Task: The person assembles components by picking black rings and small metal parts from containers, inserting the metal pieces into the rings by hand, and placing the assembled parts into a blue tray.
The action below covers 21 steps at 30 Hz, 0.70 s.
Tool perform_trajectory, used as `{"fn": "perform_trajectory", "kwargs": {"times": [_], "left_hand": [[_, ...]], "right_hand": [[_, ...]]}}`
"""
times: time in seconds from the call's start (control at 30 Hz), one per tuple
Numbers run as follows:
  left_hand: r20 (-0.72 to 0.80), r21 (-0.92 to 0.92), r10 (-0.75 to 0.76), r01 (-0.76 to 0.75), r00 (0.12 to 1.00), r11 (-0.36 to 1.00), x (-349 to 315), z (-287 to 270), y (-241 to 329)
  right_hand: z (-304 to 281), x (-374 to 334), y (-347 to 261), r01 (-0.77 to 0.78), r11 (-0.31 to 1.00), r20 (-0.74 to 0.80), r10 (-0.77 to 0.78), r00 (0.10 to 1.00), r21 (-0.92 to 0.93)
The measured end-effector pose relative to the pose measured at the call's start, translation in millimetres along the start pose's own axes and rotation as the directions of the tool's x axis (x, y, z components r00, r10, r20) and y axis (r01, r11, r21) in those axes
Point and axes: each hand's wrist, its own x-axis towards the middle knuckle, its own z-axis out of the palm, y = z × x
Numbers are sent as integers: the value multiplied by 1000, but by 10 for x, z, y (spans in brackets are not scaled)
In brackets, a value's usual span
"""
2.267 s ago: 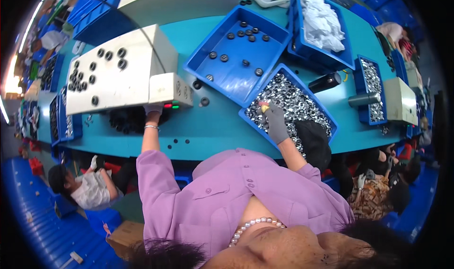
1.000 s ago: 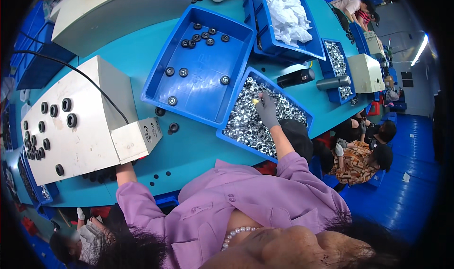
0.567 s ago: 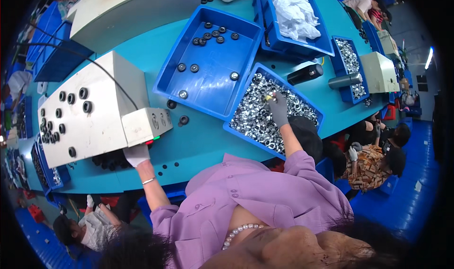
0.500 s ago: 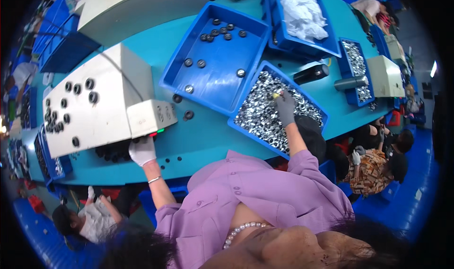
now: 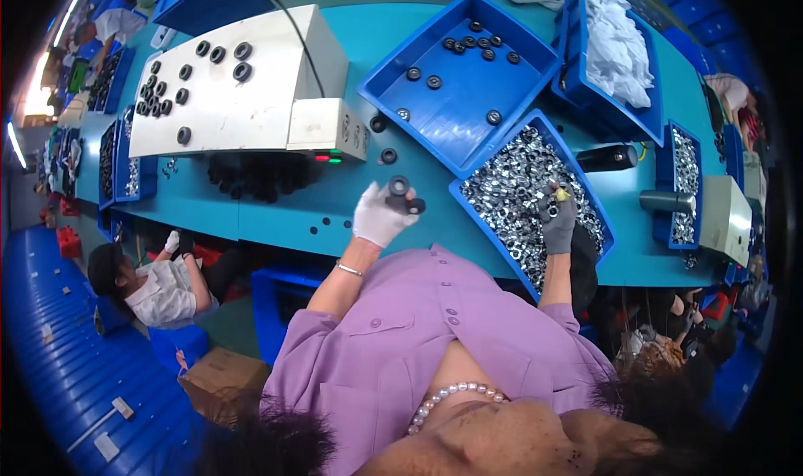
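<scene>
Grip, left: the left hand (image 5: pixel 378 217), in a white glove, is closed round two dark ring-shaped parts (image 5: pixel 403 195), pinched at the fingertips and lifted off the bench.
Grip, right: the right hand (image 5: pixel 558 222), in a grey glove, is curled with its fingers down among the silver parts; whether it has one in hold cannot be told.
Parts in hand: the dark rings sit above the near middle of the bench, between the white machine and the tray of silver parts.
Bench: a long teal bench (image 5: pixel 368 193) runs from the left edge to the right edge of the view.
Right of middle: a blue tray of silver parts (image 5: pixel 523 196) lies at the near edge; just beyond it is a larger blue tray (image 5: pixel 456 79) with a few dark rings scattered in it.
Far right: a blue bin of white cloth (image 5: pixel 615 45).
Left half: a white box-shaped machine (image 5: pixel 238 83) with dark rings on its top and small lights on its near face.
Loose bits: single dark rings (image 5: pixel 387 156) lie on the bare teal beside the machine.
Open room: bare teal strip along the near edge, between the machine and the silver tray.
Room: blue ribbed floor (image 5: pixel 58 342) at lower left; another person (image 5: pixel 150 279) sits low by the near edge.
</scene>
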Motion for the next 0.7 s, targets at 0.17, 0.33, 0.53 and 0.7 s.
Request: {"fn": "perform_trajectory", "kwargs": {"times": [0.17,0.33,0.53,0.7], "left_hand": [[140,-482,-297,327,945,813,236,506,-67],[298,-438,-250,365,921,822,331,741,-211],[104,29,-219,217,970,976,221,1114,-86],[48,406,-1,-19,999,914,270,1038,-290]], "right_hand": [[-102,56,191,-3,999,95,7,995,-47],[189,-347,94,-30,975,324,102,940,-220],[292,-568,243,-96,981,302,144,942,-167],[292,-637,359,-40,951,326,144,934,-306]]}}
